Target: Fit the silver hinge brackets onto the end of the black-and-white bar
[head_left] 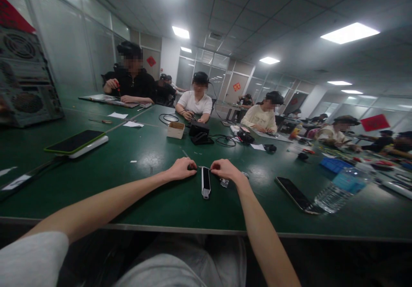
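A narrow white device with a black face (205, 182) lies on the green table in front of me, its long side pointing toward me. My left hand (180, 169) is at the left of its far end, fingers closed around a small dark object (192, 167) whose kind I cannot make out. On the other side, my right hand (225, 169) has thumb and fingers pinched together close to the same end. Whatever they hold, if anything, is too small to name. Beside the right wrist lies a small silvery part (224, 183).
A black phone (296, 194) and a clear water bottle (341, 189) lie to the right. Farther off are a cardboard box (175, 130) and a black device (198, 130). Left, a green-edged phone (77, 142) rests on a white slab. Co-workers sit across the table (144, 205).
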Demonstrator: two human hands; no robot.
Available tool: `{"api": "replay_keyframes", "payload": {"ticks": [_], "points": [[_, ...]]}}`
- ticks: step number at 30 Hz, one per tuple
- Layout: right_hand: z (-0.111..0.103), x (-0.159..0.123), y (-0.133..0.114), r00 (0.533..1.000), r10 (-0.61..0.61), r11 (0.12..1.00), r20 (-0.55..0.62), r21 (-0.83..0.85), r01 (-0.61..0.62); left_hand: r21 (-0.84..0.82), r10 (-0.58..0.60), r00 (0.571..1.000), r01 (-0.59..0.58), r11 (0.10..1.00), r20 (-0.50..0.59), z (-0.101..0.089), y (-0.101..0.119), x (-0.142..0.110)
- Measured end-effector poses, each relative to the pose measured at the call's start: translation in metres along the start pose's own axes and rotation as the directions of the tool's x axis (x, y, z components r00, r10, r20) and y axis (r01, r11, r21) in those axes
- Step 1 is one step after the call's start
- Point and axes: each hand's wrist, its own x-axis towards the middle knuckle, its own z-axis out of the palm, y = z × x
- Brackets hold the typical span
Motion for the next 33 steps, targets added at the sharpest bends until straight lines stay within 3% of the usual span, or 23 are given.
{"api": "replay_keyframes", "payload": {"ticks": [8, 33], "points": [[-0.0024, -0.0017, -0.0013, 1.0, 0.007, 0.999, -0.011, -0.035, -0.007, 0.046, -0.054, 0.994, 0.05, 0.998, 0.095, 0.0017, 0.0004, 0.0087], [-0.0053, -0.0039, -0.0029, 0.999, 0.047, 0.999, 0.0, -0.022, -0.047, 0.073, -0.071, 0.994, 0.065, 0.995, 0.084, 0.0039, 0.0069, 0.0045]]}}
